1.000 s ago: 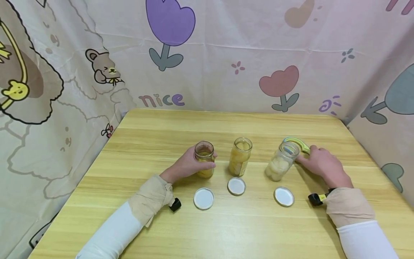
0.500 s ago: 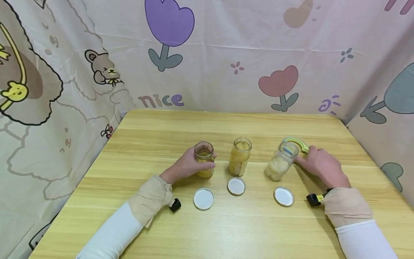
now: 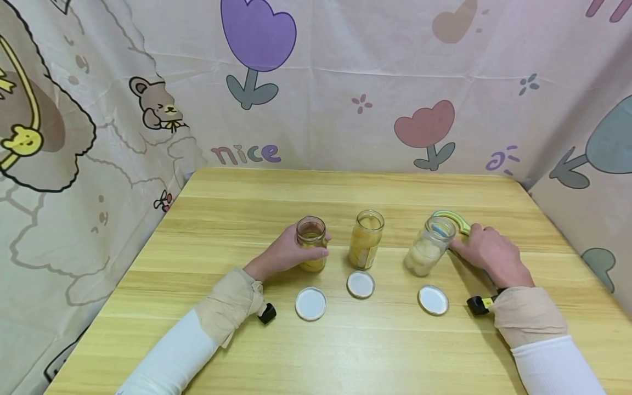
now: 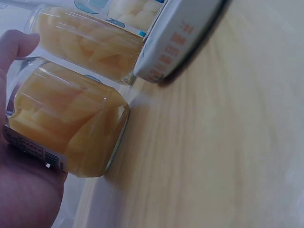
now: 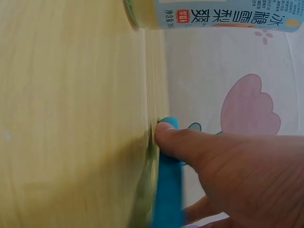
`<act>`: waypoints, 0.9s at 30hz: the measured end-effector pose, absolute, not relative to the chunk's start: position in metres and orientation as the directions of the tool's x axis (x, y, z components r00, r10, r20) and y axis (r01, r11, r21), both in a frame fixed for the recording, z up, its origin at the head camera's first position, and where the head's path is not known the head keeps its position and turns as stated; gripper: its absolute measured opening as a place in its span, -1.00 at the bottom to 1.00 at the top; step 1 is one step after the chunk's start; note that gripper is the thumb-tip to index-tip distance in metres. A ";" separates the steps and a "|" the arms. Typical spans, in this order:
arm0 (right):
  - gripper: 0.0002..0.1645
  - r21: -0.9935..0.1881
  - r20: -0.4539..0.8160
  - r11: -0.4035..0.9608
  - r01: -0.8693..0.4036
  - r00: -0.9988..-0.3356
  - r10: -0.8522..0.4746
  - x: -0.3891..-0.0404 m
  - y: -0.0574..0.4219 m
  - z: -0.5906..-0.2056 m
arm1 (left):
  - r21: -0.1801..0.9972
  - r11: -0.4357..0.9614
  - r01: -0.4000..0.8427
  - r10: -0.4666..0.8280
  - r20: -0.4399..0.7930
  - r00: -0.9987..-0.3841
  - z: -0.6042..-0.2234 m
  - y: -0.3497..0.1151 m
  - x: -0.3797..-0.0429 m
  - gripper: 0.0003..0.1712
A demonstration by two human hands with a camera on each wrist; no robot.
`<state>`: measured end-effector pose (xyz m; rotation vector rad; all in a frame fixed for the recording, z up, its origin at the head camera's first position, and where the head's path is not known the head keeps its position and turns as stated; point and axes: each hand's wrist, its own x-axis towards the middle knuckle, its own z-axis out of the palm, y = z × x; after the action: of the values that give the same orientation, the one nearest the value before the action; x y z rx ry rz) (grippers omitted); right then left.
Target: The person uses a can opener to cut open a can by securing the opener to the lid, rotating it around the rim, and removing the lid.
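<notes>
My left hand point(image 3: 283, 253) grips an open glass jar point(image 3: 313, 264) of yellow fruit pieces, thumb across its near side. In the left wrist view this jar point(image 4: 71, 123) shows a small label with a barcode. My right hand point(image 3: 494, 253) holds the near end of a curved green and blue tool point(image 3: 460, 221) at the table's right. Its blue strip point(image 5: 170, 185) lies along my thumb in the right wrist view. Part of the tool is hidden behind an open jar of pale round fruit point(image 3: 423, 255). Between the hands stands another open jar of yellow fruit point(image 3: 365, 244).
Three lids lie in front of the jars, white inside up: a left lid point(image 3: 311, 304), a middle lid point(image 3: 361, 285) and a right lid point(image 3: 433, 300). The wooden table point(image 3: 316, 356) ends at a printed cloth backdrop point(image 3: 336, 126).
My right wrist has shifted very slightly to the left. The left hand, jars, lids and curved tool have stayed in place.
</notes>
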<state>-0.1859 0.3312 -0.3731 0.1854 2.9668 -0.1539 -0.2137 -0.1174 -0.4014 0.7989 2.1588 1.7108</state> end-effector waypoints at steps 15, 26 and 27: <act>0.09 -0.086 -0.196 0.987 0.132 -0.974 0.113 -0.189 0.333 -0.370 | 0.957 0.140 0.255 0.572 0.132 -0.809 -0.400 -0.118 -0.214 -0.57; 0.25 -0.141 -0.208 0.984 0.113 -0.975 0.083 -0.188 0.335 -0.368 | 0.942 0.172 0.289 0.600 0.132 -0.789 -0.405 -0.131 -0.216 -0.09; 0.25 -0.142 -0.208 0.983 0.113 -0.975 0.082 -0.188 0.335 -0.366 | 0.943 0.180 0.280 0.596 0.122 -0.794 -0.405 -0.133 -0.216 -0.04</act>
<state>-0.1880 0.3346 -0.3661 0.1458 2.9266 -0.2271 -0.2162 -0.1333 -0.4049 0.8376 2.1851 1.6513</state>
